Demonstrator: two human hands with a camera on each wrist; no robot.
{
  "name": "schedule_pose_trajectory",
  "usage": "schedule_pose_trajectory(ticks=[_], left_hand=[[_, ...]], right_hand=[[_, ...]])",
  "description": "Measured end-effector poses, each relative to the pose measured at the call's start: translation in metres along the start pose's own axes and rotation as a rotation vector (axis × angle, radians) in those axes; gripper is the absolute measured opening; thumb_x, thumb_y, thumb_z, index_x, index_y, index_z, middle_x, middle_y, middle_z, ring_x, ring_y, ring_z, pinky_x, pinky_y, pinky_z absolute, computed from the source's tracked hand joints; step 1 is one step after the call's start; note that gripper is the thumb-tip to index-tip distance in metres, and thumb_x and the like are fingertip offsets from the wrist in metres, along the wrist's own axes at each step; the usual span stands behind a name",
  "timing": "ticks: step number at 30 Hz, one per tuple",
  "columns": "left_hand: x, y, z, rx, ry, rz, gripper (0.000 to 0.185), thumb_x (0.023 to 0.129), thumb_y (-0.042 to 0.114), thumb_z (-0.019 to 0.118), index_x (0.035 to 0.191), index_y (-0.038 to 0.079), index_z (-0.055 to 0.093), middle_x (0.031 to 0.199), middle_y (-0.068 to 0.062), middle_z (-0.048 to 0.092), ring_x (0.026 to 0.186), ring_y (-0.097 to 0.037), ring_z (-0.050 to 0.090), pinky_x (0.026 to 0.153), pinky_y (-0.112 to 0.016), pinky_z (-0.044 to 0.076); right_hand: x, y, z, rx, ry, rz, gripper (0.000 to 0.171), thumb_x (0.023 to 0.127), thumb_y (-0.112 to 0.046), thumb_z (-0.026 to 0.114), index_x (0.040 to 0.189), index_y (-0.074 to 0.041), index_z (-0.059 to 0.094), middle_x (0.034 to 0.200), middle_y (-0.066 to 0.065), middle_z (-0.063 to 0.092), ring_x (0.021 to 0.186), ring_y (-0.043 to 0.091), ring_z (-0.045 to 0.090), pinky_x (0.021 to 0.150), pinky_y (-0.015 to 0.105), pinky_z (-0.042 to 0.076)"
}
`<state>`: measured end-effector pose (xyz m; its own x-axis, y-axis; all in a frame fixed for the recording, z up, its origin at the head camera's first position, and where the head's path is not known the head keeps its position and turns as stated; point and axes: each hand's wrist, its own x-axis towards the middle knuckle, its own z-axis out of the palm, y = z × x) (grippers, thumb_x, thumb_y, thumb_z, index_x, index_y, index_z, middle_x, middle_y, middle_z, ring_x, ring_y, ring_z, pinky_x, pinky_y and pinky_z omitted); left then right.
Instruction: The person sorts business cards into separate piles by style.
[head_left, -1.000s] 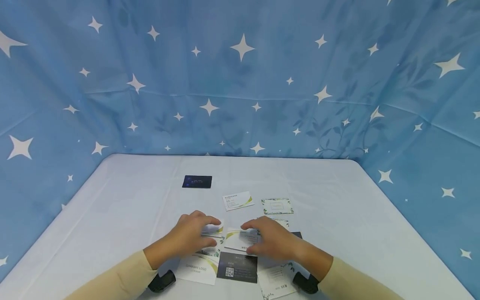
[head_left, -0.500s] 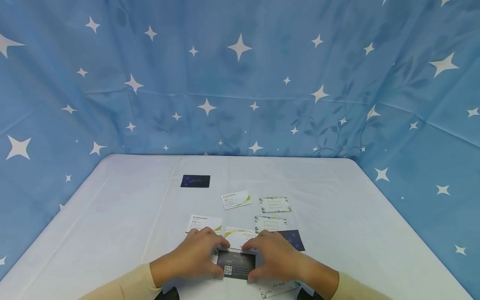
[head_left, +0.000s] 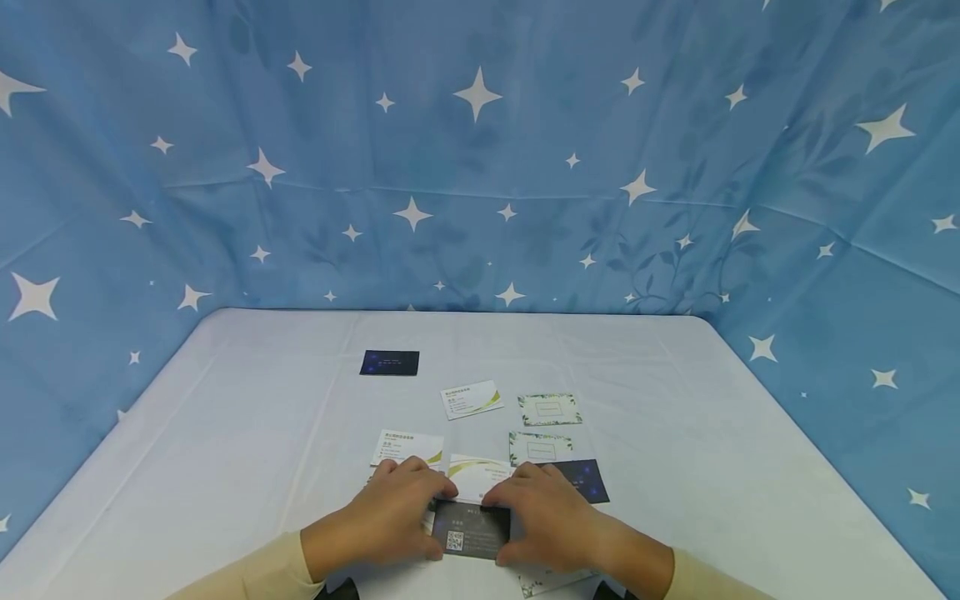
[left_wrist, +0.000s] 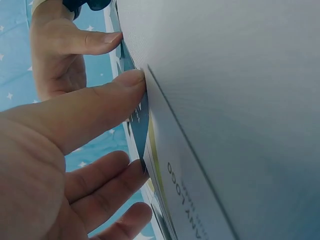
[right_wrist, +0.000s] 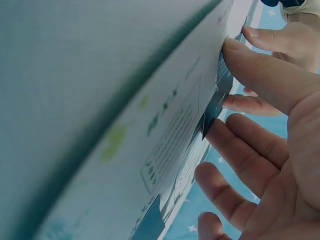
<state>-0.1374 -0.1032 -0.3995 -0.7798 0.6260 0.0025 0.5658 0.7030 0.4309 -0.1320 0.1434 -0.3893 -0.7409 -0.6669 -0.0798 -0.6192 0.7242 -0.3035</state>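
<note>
Your left hand (head_left: 390, 521) and right hand (head_left: 547, 521) still pinch the dark rectangular card with a QR code (head_left: 470, 531), now lifted slightly off the white counter (head_left: 225, 433).

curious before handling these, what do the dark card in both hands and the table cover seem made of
Dark card: likely thin matte card stock; printed QR code, crisp edge between the left hand and right hand. Table cover: probably white cloth or thin plastic sheeting; faint fold creases show.
</note>
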Motion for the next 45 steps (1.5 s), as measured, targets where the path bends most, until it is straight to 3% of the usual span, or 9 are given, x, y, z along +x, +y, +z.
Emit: schedule_pose_trajectory(ticks=[7,15,26,35,40,45], left_hand=[[-0.002,0.003,-0.001,0.036,0.008,0.016,0.047,0.070,0.033,0.090,0.112,0.018,0.072,0.101,0.018,0.064,0.101,-0.011,0.051,0.082,-0.041,0.035],[-0.003,0.006,0.001,0.146,0.057,0.075,0.037,0.074,0.031,0.086,0.107,0.017,0.075,0.096,0.016,0.066,0.098,-0.011,0.054,0.082,-0.044,0.037],[-0.004,0.003,-0.005,0.085,0.078,0.065,0.039,0.074,0.032,0.086,0.108,0.017,0.075,0.097,0.016,0.065,0.097,-0.009,0.052,0.082,-0.040,0.036],[-0.004,0.001,-0.015,0.064,0.107,0.024,0.047,0.074,0.038,0.087,0.114,0.016,0.073,0.100,0.012,0.064,0.100,-0.012,0.051,0.084,-0.042,0.035],[-0.003,-0.004,-0.022,0.039,0.140,-0.003,0.045,0.075,0.032,0.087,0.114,0.016,0.072,0.103,0.008,0.065,0.103,-0.015,0.052,0.089,-0.046,0.035],[0.003,-0.017,-0.038,-0.014,0.176,-0.101,0.044,0.076,0.027,0.088,0.115,0.017,0.072,0.107,0.002,0.062,0.106,-0.019,0.052,0.093,-0.050,0.034]], right_hand=[[-0.001,0.000,0.000,-0.031,0.002,-0.010,0.047,0.081,-0.044,0.081,0.121,-0.023,0.069,0.118,-0.017,0.065,0.106,0.009,0.051,0.092,0.040,0.039],[-0.001,-0.001,0.003,-0.074,0.021,-0.030,0.043,0.083,-0.044,0.077,0.118,-0.021,0.070,0.115,-0.016,0.066,0.101,0.008,0.052,0.091,0.041,0.040],[-0.003,-0.002,0.003,-0.081,0.045,-0.014,0.052,0.079,-0.049,0.079,0.122,-0.022,0.066,0.116,-0.017,0.063,0.106,0.009,0.051,0.092,0.043,0.039],[0.002,-0.002,-0.004,0.000,0.109,0.007,0.047,0.083,-0.040,0.079,0.122,-0.018,0.066,0.117,-0.012,0.064,0.105,0.010,0.052,0.090,0.042,0.040],[0.011,-0.002,-0.013,-0.005,0.143,0.027,0.048,0.082,-0.042,0.081,0.121,-0.016,0.068,0.114,-0.009,0.066,0.103,0.012,0.053,0.088,0.043,0.040],[0.033,0.003,-0.021,0.017,0.193,0.060,0.047,0.083,-0.042,0.081,0.121,-0.017,0.070,0.116,-0.005,0.069,0.102,0.016,0.054,0.088,0.046,0.041]])
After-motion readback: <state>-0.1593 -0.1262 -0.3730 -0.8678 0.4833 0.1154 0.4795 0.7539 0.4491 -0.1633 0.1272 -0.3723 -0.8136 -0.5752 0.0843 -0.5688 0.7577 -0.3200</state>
